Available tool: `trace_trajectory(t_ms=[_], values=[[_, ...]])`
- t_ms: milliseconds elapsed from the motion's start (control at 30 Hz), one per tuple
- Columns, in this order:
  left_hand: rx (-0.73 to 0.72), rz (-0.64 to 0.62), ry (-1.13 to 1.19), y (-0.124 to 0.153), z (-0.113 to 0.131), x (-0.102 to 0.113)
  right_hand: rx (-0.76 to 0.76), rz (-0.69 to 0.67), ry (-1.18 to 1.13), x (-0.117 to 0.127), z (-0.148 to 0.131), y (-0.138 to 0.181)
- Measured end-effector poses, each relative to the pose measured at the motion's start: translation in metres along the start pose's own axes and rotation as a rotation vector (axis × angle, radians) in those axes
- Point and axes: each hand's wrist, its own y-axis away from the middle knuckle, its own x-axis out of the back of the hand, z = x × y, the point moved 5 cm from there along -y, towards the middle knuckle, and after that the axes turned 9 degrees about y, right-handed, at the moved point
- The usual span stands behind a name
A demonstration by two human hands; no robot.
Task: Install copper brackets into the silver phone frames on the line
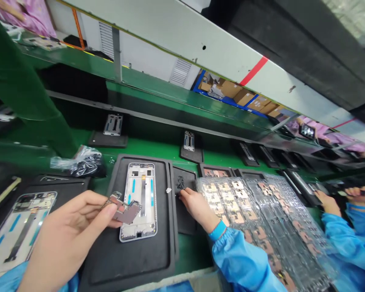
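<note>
Between thumb and fingers of my left hand is a phone circuit board, copper-brown and irregular in outline. It is held above the left edge of a silver phone frame, which lies face up on a black foam tray. The frame has blue strips and a dark flex cable down its middle. My right hand is closed, its fingertips pinched at a heap of small black parts on a dark foam pad. Whatever is between those fingertips is too small to make out.
Clear blister trays with circuit boards lie to the right. Another phone frame sits at left beside a plastic bag. Phone frames on pads line the green conveyor behind. A co-worker's hands are at far right.
</note>
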Motion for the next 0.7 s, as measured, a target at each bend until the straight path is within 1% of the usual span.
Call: trace_trajectory(t_ms=[133, 233, 300, 367, 433, 467, 500, 533, 600, 633, 700], values=[[0.006, -0.102, 0.162, 0.001, 0.012, -0.012, 0.071, 0.022, 0.024, -0.002, -0.005, -0.009], [0.010, -0.140, 0.260, 0.002, 0.010, -0.016, 0.102, 0.068, 0.011, 0.004, -0.007, -0.015], [0.016, -0.167, 0.311, 0.004, 0.007, -0.017, 0.098, 0.113, -0.018, 0.021, -0.008, -0.013], [0.019, -0.193, 0.337, 0.006, 0.006, -0.017, 0.071, 0.177, -0.058, 0.048, -0.014, -0.001], [0.017, -0.210, 0.324, 0.009, 0.006, -0.018, 0.059, 0.246, -0.212, 0.082, -0.028, 0.019], [0.018, -0.221, 0.306, 0.010, 0.007, -0.018, 0.070, 0.274, -0.390, 0.097, -0.039, 0.031], [0.018, -0.235, 0.286, 0.011, 0.008, -0.019, 0.122, 0.256, -0.573, 0.110, -0.053, 0.042], [0.015, -0.254, 0.268, 0.012, 0.010, -0.021, 0.178, 0.207, -0.704, 0.119, -0.069, 0.051], [0.005, -0.290, 0.238, 0.014, 0.013, -0.024, 0.252, 0.100, -0.863, 0.128, -0.096, 0.061], [0.000, -0.301, 0.226, 0.015, 0.014, -0.026, 0.262, 0.061, -0.902, 0.129, -0.106, 0.063], [-0.008, -0.306, 0.210, 0.016, 0.016, -0.027, 0.237, 0.035, -0.957, 0.126, -0.116, 0.061]])
